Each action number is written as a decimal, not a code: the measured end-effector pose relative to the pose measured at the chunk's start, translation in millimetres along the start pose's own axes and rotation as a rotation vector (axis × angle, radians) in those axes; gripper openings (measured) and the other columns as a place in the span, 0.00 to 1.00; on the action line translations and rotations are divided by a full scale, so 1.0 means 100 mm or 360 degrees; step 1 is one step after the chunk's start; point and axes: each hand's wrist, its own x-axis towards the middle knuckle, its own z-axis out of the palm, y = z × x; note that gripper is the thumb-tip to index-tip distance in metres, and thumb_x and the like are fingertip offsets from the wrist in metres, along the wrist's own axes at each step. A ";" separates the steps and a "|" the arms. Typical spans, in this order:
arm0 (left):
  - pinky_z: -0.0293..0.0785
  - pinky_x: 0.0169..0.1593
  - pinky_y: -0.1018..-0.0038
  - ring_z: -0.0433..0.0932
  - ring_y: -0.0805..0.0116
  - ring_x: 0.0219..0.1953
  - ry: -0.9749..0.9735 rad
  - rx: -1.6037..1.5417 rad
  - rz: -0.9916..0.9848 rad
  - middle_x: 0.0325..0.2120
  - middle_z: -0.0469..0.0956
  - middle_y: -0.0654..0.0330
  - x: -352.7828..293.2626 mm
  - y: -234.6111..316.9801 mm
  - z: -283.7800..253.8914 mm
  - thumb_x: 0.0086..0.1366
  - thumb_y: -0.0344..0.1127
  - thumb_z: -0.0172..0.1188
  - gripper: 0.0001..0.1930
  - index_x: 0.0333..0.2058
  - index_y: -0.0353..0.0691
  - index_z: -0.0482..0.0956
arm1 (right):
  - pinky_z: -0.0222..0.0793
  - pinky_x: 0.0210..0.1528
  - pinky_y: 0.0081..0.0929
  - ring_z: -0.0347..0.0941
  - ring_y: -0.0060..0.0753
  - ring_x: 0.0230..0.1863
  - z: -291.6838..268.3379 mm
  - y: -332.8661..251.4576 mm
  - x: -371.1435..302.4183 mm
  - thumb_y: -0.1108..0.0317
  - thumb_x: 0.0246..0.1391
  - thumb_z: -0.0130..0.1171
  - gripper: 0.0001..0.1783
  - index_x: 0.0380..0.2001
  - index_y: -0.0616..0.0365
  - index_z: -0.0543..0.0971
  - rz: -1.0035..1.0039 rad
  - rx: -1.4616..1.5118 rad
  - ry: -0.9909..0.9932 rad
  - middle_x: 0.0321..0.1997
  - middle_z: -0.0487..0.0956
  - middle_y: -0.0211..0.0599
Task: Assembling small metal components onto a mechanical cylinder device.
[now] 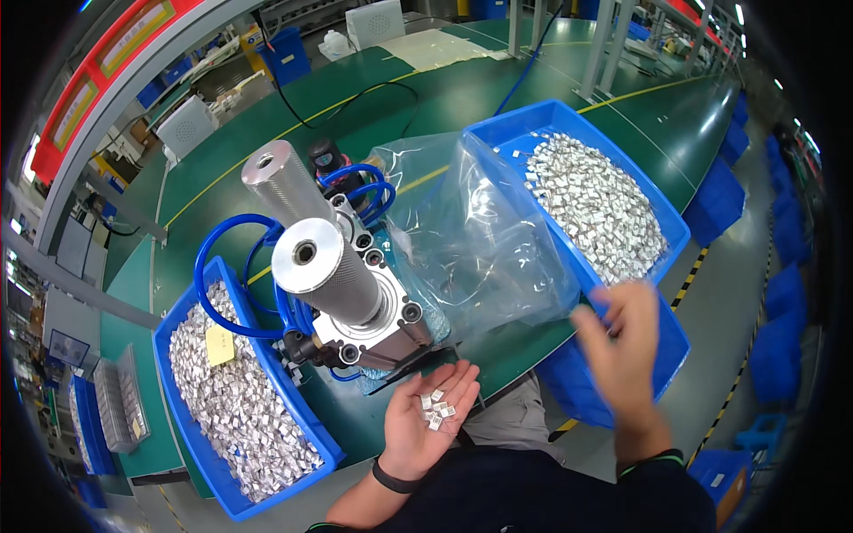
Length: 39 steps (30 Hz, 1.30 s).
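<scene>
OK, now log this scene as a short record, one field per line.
Left hand: palm up, several white pieces resting on it
Right hand: blurred, fingers bent, by the right bin's near end; any hold unclear
Machine: two metal cylinders, blue hoses
Left bin: blue, full of small pieces, yellow note on top
Right bin: blue, small pieces inside
Bag: clear, between machine and right bin

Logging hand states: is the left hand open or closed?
Open: the left hand is palm up, fingers extended, small white pieces lying exposed.
</scene>
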 end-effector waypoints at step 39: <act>0.54 0.21 0.83 0.61 0.83 0.18 0.0047 0.1139 0.0190 0.21 0.69 0.69 -0.08 0.17 -0.15 0.66 0.30 0.59 0.07 0.40 0.34 0.78 | 0.70 0.34 0.37 0.76 0.45 0.30 0.81 -0.12 0.00 0.64 0.49 0.59 0.10 0.26 0.61 0.80 -0.0145 0.0652 -0.1678 0.26 0.77 0.43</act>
